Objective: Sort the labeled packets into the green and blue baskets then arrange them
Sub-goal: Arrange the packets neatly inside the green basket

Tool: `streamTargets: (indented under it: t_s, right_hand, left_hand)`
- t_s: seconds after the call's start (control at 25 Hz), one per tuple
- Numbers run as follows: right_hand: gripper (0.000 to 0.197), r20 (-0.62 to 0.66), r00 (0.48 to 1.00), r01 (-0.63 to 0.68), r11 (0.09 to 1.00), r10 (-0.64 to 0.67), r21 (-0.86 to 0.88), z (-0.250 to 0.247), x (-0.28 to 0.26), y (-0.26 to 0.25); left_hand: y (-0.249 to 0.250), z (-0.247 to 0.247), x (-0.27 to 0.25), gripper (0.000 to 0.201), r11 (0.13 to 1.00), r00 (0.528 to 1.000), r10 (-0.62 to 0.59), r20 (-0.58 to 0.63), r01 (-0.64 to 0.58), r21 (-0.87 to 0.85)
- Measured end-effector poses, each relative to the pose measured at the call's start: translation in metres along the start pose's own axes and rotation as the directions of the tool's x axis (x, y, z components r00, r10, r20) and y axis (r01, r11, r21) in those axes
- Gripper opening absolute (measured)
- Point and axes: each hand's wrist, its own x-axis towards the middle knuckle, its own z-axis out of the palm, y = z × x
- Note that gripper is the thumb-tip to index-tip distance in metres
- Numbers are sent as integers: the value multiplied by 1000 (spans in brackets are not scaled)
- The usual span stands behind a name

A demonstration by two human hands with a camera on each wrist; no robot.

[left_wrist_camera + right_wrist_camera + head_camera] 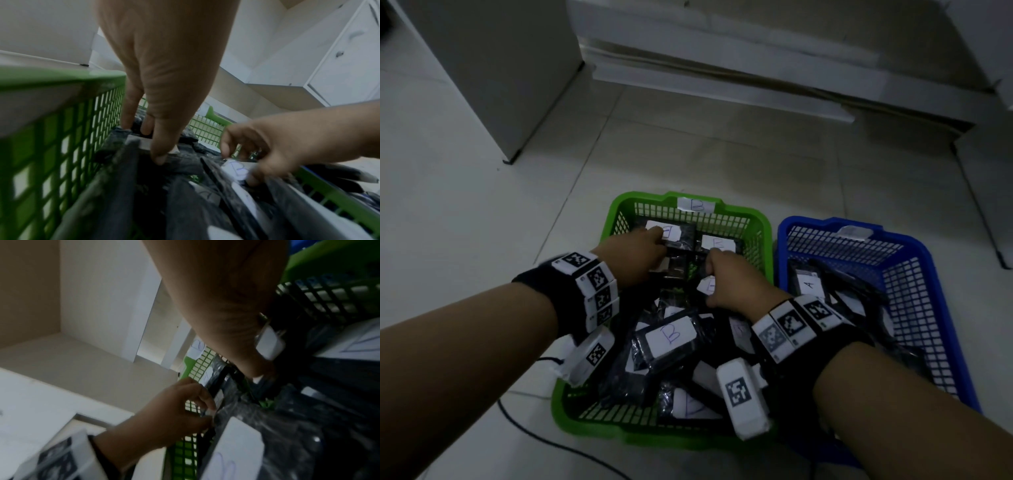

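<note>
A handwritten "B" stands on the white tag [695, 205] at the green basket [763, 226] rim, beyond both hands' fingertips. A black packet [671, 337] behind the knuckles, toward the wrists, bears a "B" label. In the blue basket [914, 270], right of the right hand's fingers, a packet label [809, 284] reads "A".

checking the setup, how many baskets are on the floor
2: the green basket, on the left with both hands in it, and the blue basket, right beside it.
</note>
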Motion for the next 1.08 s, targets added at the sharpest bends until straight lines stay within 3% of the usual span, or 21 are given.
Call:
streamTargets:
  t_s: [0.08, 0.2, 0.28, 0.4, 0.56, 0.72, 0.84, 0.96, 1.08]
  right_hand:
    - [41, -65, 998, 16, 996, -22, -92, -5, 1, 2]
    - [50, -40, 999, -6, 960, -6, -281, 0, 1, 6]
    - [56, -53, 999, -18, 943, 0, -333, 5, 0, 5]
    - [48, -135, 990, -2, 930, -51, -367, 5, 5, 5]
    - [26, -126, 987, 76, 982, -99, -174, 11, 10, 8]
    - [23, -125, 991, 43, 999, -39, 24, 18, 8, 10]
    - [16, -28, 999, -13, 998, 15, 60, 9, 2, 4]
    - [32, 276, 961, 40, 971, 27, -234, 1, -10, -6]
    - [45, 376, 926, 90, 942, 41, -324, -1, -17, -7]
  left_hand:
    - [-2, 0, -1, 37, 997, 997, 74, -1, -74, -15]
    - [1, -1, 0, 46, 969, 970, 243, -5, -243, -53]
    - [5, 0, 0, 50, 964, 962, 265, 69, -262, -52]
    - [6, 3, 1, 57, 969, 953, 231, 196, -244, 46]
    - [-2, 11, -4, 63, 981, 942, 160, 296, -184, 56]
    - [4, 17, -11, 72, 984, 950, 133, 283, -161, 78]
    - [4, 18, -12, 78, 983, 949, 115, 295, -151, 101]
    - [6, 11, -16, 66, 977, 972, 183, 149, -196, 78]
    - [12, 9, -17, 59, 956, 951, 291, 107, -294, 15]
